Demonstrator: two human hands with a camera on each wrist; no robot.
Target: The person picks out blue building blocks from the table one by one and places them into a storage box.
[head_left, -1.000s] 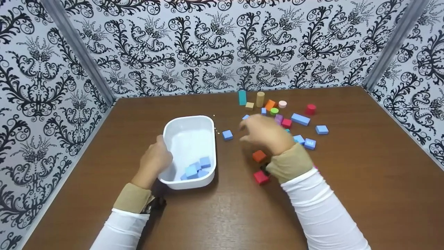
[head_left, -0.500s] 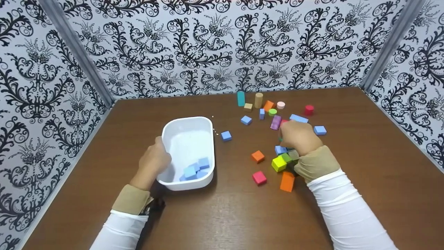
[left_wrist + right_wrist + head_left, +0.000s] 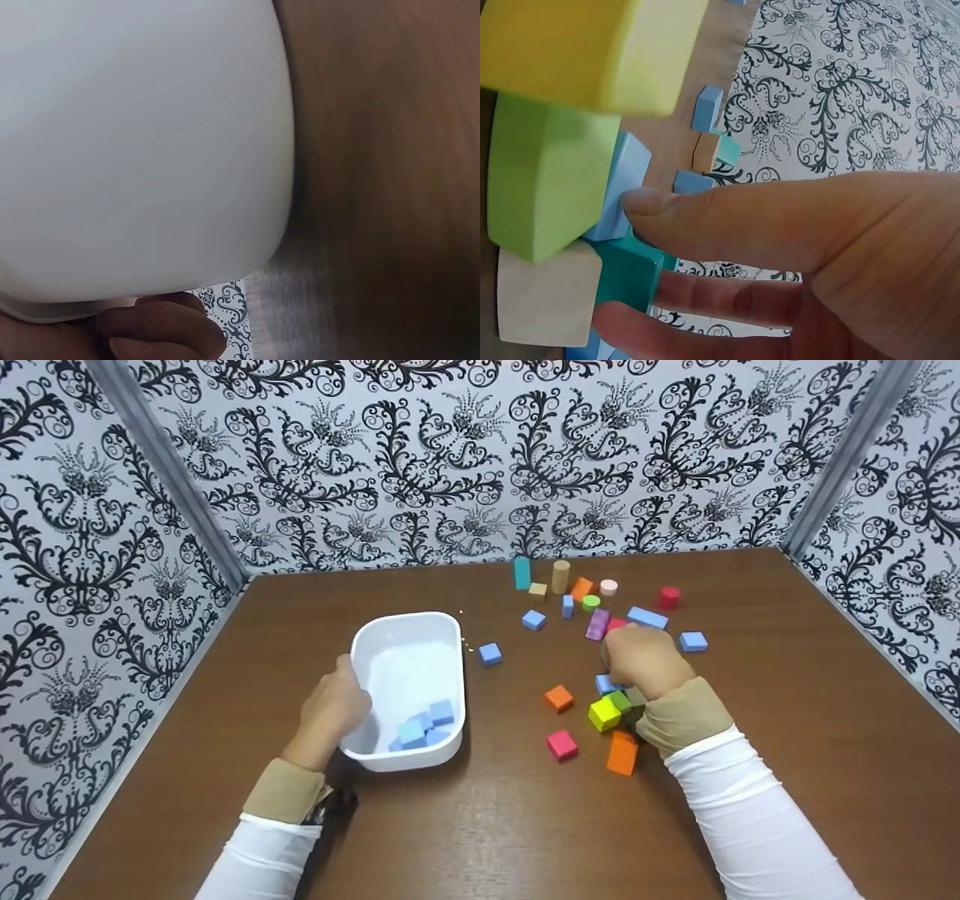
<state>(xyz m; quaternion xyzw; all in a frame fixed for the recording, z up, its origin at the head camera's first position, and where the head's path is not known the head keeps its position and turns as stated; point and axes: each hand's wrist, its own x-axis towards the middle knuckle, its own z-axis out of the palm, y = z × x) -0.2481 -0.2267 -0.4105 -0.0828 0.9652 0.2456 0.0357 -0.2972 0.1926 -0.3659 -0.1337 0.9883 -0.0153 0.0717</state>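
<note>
My left hand (image 3: pixel 335 705) grips the left rim of a white rectangular tub (image 3: pixel 409 660); its curled fingers (image 3: pixel 161 326) show under the tub wall in the left wrist view. Several light blue blocks (image 3: pixel 412 734) lie at the near end inside. My right hand (image 3: pixel 646 660) reaches down into the loose blocks. In the right wrist view, its thumb overlaps a blue block (image 3: pixel 622 187), and its fingers stand apart from the thumb beside a teal block (image 3: pixel 626 274) and a pale wooden block (image 3: pixel 549 292). Green (image 3: pixel 547 176) and yellow (image 3: pixel 585 52) blocks stand close by.
Loose blue blocks (image 3: pixel 490 653) lie between the tub and the right hand. Orange (image 3: pixel 621 753) and red (image 3: pixel 562 745) blocks lie nearer. Farther back are a purple block (image 3: pixel 598 625), a wooden cylinder (image 3: pixel 560 577) and a red cylinder (image 3: pixel 670 598). Patterned walls (image 3: pixel 480 457) enclose the brown table (image 3: pixel 480 825).
My right hand has moved right and down into the group of blocks, staying nearly still over the last half second. The left hand and tub have kept their place.
</note>
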